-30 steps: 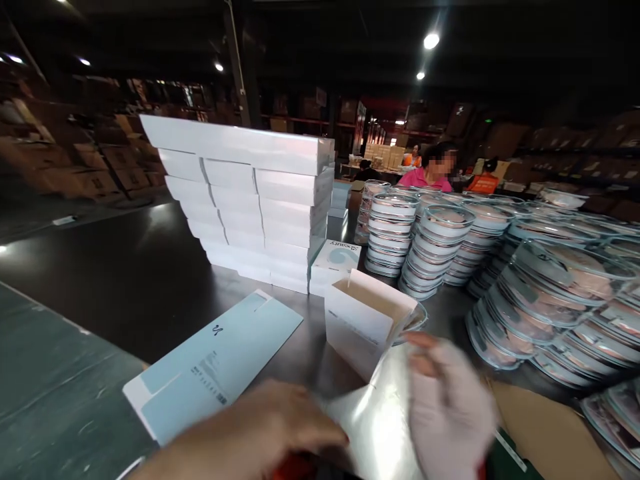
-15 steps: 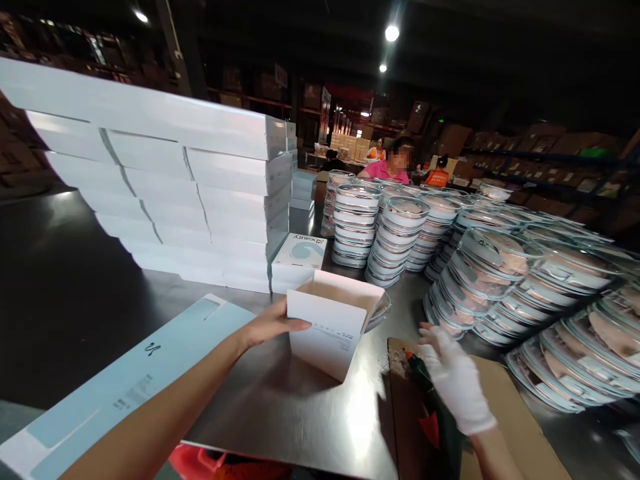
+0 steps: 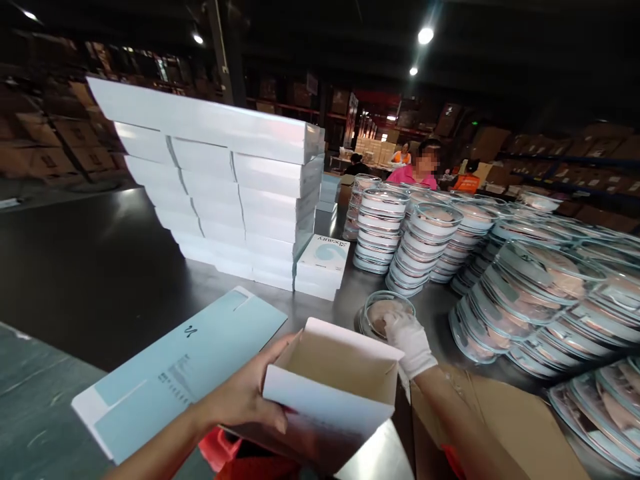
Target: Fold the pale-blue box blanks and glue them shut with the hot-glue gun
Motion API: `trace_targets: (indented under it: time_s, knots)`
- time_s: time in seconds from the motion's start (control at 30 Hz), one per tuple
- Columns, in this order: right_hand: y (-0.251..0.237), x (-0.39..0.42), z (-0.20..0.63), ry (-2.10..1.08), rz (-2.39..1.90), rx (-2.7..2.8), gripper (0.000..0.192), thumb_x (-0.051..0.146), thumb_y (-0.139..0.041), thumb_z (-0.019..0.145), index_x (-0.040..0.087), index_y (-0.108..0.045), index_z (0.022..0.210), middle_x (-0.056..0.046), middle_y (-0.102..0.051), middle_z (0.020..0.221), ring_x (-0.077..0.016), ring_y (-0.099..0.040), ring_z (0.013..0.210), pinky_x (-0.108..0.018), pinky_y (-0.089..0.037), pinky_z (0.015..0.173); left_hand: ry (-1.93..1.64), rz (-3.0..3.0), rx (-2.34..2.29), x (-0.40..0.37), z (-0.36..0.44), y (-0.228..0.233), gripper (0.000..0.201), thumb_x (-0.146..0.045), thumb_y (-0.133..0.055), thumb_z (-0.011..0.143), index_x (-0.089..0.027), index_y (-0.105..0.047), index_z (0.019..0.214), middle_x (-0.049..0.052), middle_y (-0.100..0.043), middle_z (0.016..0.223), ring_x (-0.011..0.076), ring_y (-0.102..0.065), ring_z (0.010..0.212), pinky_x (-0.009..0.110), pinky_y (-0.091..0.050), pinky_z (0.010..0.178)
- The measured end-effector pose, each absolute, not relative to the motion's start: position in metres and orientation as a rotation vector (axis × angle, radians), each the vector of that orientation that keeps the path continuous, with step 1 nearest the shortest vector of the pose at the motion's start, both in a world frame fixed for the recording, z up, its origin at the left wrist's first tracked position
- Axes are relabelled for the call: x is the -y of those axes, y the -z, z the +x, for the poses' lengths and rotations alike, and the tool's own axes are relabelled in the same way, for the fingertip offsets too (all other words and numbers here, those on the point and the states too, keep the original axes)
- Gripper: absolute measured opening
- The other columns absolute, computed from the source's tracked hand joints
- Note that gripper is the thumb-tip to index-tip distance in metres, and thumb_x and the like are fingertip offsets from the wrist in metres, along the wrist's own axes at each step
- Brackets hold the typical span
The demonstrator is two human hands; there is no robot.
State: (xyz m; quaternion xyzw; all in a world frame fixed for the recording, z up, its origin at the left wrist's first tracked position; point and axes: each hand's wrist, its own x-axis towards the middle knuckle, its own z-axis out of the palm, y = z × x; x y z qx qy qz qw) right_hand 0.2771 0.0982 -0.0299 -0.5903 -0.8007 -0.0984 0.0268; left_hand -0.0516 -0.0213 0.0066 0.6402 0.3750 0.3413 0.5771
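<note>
The left hand (image 3: 260,390) holds an open box (image 3: 333,407) near the front of the counter (image 3: 310,308) — the gloved right hand (image 3: 410,340) is at a glass bowl (image 3: 374,316) just beyond, its grip hard to tell.

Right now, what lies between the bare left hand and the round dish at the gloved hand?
The open white box, seen in the head view: the left hand grips its left side, and the round dish sits beyond its far edge.

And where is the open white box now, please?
In the head view, the open white box is low and near the middle, held by the left hand, between the flat blue carton and the gloved right hand.
</note>
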Motion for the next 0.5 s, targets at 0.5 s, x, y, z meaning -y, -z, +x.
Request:
trace_targets:
  time_s: [0.5]
  knots:
    - [-0.029,-0.067,0.336,-0.103,-1.409,1.483,0.028,0.041,-0.061,0.100,0.015,-0.067,0.110,-0.004,-0.071,0.103,-0.0184,-0.070,0.089,-0.040,-0.060,0.082,-0.831,1.378,-0.781,0.006,-0.038,-0.003,0.057,-0.052,-0.093,0.051,-0.023,-0.068,0.094,-0.003,-0.063,0.071,0.0194,-0.056,0.066,0.031,-0.047,0.062]
